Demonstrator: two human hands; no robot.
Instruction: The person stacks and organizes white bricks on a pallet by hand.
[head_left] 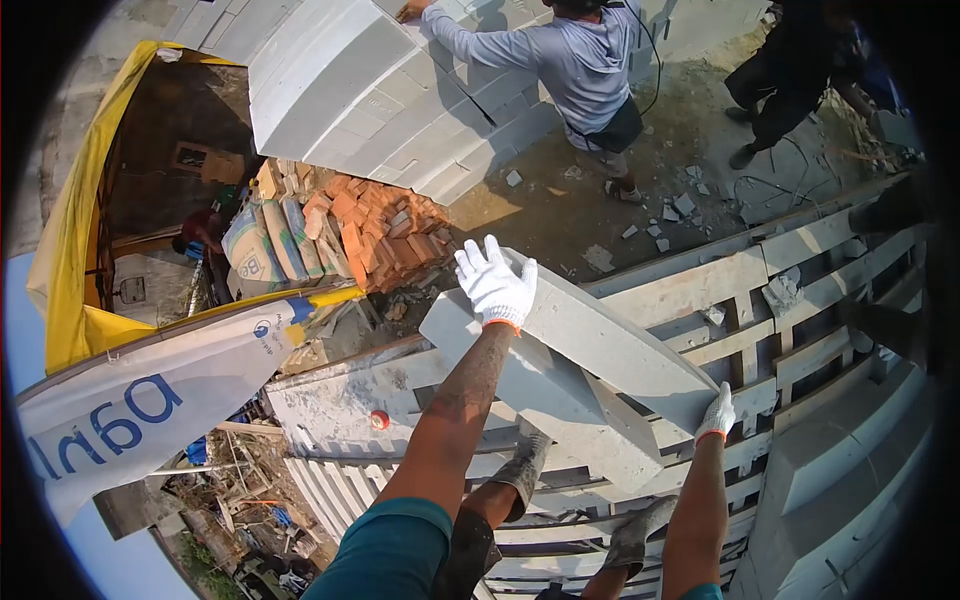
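My left hand (497,283), in a white knit glove with an orange cuff edge, is at the far end of a long pale-grey lightweight concrete block (620,335). Its fingers are spread, with the thumb close to the block's edge. My right hand (717,412), gloved alike, presses against the near right end of that block; its fingers are partly hidden. Beneath and to the left lie more pale blocks (545,385), partly covered by the upper one and my left forearm. The upper block lies at a slant across the slatted wooden platform (700,285).
Beyond stands a block wall (400,110), with a person in a grey hoodie (585,60) beside it. Another person (785,85) is at upper right. Orange bricks (390,235) and cement bags (265,245) lie below. A banner (160,400) hangs left; more blocks (850,470) sit right.
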